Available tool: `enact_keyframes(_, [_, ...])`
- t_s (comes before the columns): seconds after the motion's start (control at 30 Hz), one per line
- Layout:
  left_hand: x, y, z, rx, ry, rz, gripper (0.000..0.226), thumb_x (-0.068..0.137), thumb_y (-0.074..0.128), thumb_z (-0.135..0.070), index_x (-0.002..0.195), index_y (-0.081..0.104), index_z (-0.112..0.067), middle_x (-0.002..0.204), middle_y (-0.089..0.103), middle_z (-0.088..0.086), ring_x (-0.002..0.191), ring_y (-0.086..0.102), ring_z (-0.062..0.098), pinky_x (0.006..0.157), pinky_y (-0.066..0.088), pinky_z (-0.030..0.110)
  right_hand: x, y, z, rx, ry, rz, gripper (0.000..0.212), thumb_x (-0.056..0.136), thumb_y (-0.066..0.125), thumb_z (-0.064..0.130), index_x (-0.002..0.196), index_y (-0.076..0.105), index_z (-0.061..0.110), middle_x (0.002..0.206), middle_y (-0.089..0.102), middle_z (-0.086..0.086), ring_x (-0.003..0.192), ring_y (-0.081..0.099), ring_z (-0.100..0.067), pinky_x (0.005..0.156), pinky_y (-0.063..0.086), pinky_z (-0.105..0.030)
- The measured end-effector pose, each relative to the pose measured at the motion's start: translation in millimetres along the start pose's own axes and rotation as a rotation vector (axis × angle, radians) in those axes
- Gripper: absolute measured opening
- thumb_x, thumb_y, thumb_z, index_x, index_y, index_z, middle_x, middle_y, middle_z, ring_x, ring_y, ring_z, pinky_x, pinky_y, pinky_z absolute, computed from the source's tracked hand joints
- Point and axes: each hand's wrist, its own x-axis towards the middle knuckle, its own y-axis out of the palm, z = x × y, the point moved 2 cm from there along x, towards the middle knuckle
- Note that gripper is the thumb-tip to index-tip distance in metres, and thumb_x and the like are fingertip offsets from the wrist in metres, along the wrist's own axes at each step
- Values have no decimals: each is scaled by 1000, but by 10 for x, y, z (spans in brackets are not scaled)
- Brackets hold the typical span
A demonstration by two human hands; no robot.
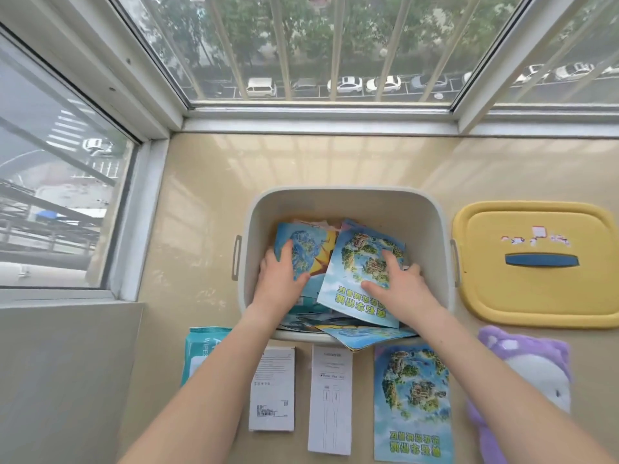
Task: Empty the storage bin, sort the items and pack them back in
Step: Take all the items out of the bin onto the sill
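A person reaches both hands into the white storage bin (368,209), which sits mid-ledge (207,195) under the window. The left hand (279,276) lies flat on a blue leaflet (301,242). The right hand (402,283) presses spread fingers on an island-print leaflet (355,262). The yellow lid (536,296) lies at the bin's 3 o'clock. At 6 o'clock lie two white boxes (273,390) and a matching leaflet (412,396), at 7 a wipes pack (201,349), at 4 a purple plush toy (536,370).
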Motion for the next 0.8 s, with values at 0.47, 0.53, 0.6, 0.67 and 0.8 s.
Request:
enact_keyframes(0.47, [-63,-186,-61,-244,65,-94,51,89,62,-3,134,49,-24,113,44,5,95,51,20,82,39,23,-74,-70,60,342,-18,-200,54,87,62,8,136,43,22,127,44,-3,84,55,-11,62,40,-12])
enact_keyframes(0.53, [-123,-250,-79,-376,45,-73,43,92,59,-3,128,54,-27,120,54,2,96,56,18,78,51,29,-119,-116,95,419,-28,-212,50,89,60,4,136,47,19,132,50,0,110,53,-15,81,39,-12])
enact_keyframes(0.6, [-208,-334,-88,-468,30,-81,40,94,56,-1,125,58,-26,127,58,-3,102,59,15,72,56,25,-204,-172,146,480,-36,-235,45,90,59,4,133,52,17,135,52,2,125,47,-14,95,34,-19])
enact_keyframes(0.67, [-310,-427,-102,-505,51,-107,40,95,54,0,126,59,-25,126,58,-3,98,61,11,60,51,13,-321,-241,195,539,-49,-297,42,91,60,5,130,56,19,131,53,5,124,47,-11,97,36,-21])
enact_keyframes(0.8, [-601,-679,-157,-514,122,-207,44,94,53,1,126,60,-28,119,61,-9,74,58,8,55,44,9,-628,-415,236,643,-99,-434,40,90,60,4,126,59,22,125,54,13,114,49,-1,99,42,-25])
